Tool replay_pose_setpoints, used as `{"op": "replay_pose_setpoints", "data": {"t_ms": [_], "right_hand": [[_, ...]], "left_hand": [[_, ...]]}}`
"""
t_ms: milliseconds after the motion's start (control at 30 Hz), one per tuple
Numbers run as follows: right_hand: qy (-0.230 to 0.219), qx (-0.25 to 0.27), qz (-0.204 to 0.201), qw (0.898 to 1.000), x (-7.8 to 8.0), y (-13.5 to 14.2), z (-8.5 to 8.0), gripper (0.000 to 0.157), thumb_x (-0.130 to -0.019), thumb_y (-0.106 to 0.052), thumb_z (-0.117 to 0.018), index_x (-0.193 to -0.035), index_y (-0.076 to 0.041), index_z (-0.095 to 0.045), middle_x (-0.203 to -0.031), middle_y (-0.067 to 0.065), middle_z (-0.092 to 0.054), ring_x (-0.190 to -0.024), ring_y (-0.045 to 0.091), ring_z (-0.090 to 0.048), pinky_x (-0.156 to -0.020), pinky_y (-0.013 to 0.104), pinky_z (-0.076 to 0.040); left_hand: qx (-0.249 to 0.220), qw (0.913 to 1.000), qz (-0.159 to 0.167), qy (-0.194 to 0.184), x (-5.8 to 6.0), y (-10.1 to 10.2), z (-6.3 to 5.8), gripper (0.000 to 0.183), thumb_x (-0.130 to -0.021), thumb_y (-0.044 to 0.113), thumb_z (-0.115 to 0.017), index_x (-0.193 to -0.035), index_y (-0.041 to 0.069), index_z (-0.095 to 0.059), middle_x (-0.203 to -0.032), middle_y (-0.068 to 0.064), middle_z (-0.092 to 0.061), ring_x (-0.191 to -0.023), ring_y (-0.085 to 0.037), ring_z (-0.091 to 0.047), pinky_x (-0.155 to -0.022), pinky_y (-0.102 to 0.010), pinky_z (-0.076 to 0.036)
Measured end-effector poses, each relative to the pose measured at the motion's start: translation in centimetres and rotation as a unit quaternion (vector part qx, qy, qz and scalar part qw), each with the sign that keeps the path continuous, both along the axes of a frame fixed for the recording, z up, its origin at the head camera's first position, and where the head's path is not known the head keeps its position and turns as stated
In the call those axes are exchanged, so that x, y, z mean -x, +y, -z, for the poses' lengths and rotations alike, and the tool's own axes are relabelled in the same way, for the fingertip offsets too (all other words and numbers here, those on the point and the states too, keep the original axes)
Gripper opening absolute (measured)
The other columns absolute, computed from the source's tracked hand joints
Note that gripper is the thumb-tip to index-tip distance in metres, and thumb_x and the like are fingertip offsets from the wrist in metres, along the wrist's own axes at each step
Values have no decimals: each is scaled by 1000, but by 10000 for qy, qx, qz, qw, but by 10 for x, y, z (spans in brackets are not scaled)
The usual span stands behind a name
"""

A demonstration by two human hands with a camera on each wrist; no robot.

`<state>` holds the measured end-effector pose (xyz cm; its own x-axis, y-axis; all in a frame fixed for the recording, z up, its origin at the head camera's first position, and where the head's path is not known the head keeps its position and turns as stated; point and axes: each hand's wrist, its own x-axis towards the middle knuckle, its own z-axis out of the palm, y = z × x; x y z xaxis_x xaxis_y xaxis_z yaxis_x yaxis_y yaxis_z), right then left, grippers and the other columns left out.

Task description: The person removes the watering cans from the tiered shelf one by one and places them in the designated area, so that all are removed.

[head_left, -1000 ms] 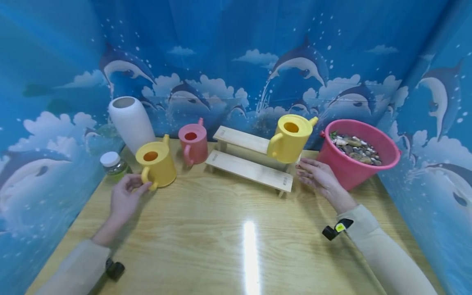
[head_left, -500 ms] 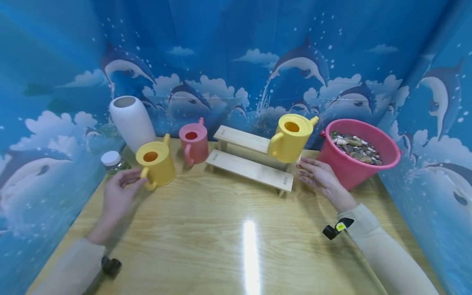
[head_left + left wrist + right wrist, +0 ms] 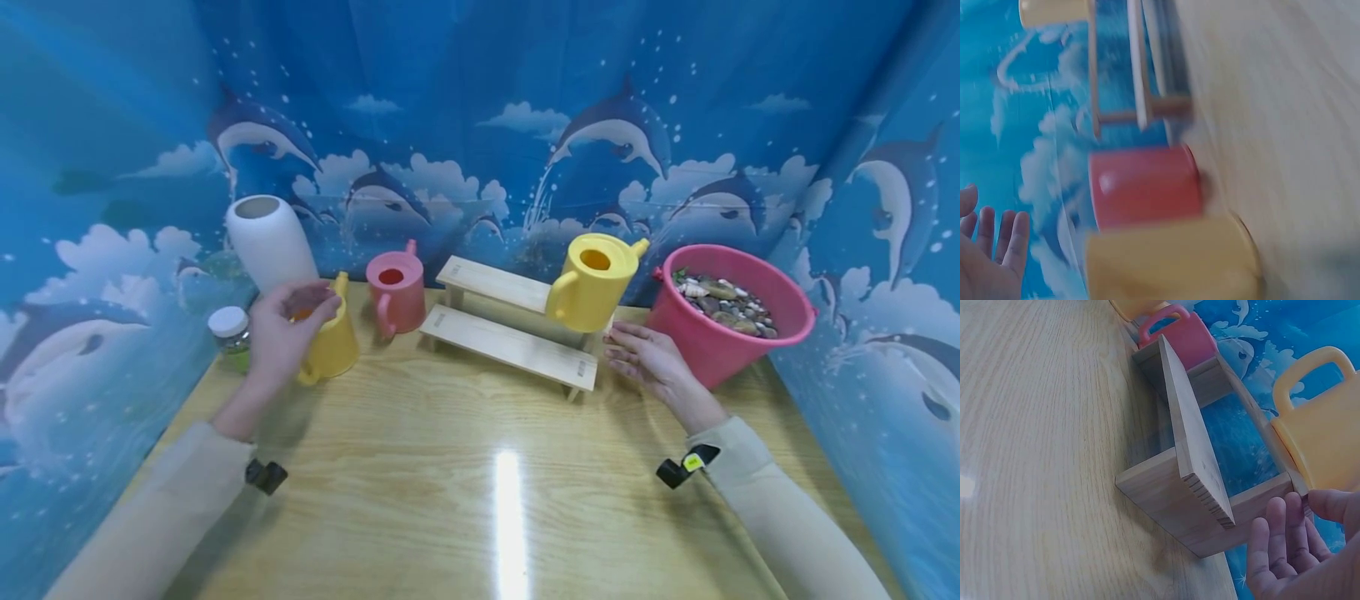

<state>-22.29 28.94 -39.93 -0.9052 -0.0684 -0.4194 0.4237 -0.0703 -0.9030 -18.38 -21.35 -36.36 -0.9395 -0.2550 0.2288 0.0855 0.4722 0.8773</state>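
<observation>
Two-tier wooden stand: stood far-center on the counter; stiff, probably light, best held by its end, where your right grip pinched it. Pink bucket: held stones, crowded that grip. White vase: far left, looked fragile. Left yellow watering can: stood near the vase, likely slick, best taken by its handle; your left grip hovered there, relaxed, holding nothing. Right yellow watering can: sat atop the stand, could have toppled. Pink watering can: stood between. Lidded jar: left.
</observation>
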Motion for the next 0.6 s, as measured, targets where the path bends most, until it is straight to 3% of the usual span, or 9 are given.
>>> {"op": "replay_pose_setpoints", "data": {"t_ms": [100, 200, 433, 600], "right_hand": [[-15, -5, 15, 10000, 0, 1, 0, 65, -106, -25, -64, -162, -7, -35, -101, -11, -77, -99, 7, -73, -91, 23, -63], [-34, -42, 1, 10000, 1, 1, -1, 65, -106, -26, -65, -162, -8, -36, -105, -10, -76, -101, 8, -73, -96, 25, -62], [-48, -59, -45, 10000, 1, 1, -1, 62, -106, -26, -64, -160, -9, -37, -102, -12, -76, -100, 7, -72, -97, 25, -62], [-9, -47, -82, 10000, 0, 0, -1, 66, -108, -25, -62, -163, -7, -32, -101, -12, -76, -96, 5, -72, -98, 25, -62]], "left_hand": [[-268, 9983, 487, 163, 11, 30, -4, 41, -101, 33, -72, -136, 12, -65, -135, -10, -71, -114, -8, -66, -105, -27, -56], [-637, 9924, 1000, 329, 23, 61, -4, 37, -101, 24, -74, -134, 9, -66, -133, -14, -72, -115, -16, -66, -107, -36, -56], [-1218, 9693, 2117, 280, 47, 130, 8, 36, -99, 20, -76, -132, 8, -68, -123, -13, -74, -107, -19, -71, -88, -20, -62], [-1296, 9513, 2795, 117, 62, 172, 18, 38, -100, 19, -74, -133, 2, -67, -123, -17, -74, -110, -29, -73, -89, -29, -65]]}}
